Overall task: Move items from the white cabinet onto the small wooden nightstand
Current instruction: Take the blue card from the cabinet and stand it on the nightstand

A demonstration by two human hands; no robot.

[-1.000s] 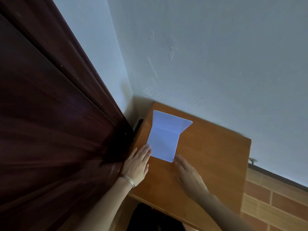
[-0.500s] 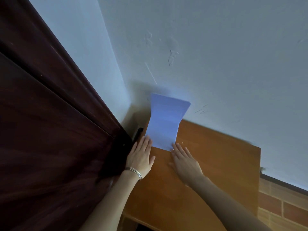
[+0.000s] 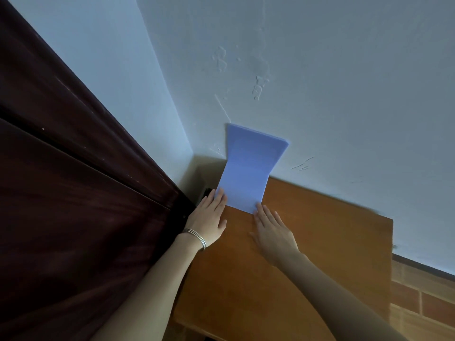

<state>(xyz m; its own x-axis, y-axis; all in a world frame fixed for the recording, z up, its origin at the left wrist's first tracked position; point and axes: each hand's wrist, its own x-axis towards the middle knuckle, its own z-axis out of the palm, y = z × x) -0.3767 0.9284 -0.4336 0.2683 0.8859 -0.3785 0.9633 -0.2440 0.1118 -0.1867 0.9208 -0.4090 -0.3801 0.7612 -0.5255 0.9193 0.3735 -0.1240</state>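
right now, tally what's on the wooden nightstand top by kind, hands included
blue flexible sheet, bent up against the white wall: 1
bare hands: 2 (left hand, right hand)
total on the small brown wooden nightstand: 3

A dark reddish-brown wooden panel (image 3: 73, 193) fills the left side. Behind stands a pale wall (image 3: 344, 94) with scuffs and chipped patches. Brick-patterned tiles (image 3: 423, 303) show at the lower right.
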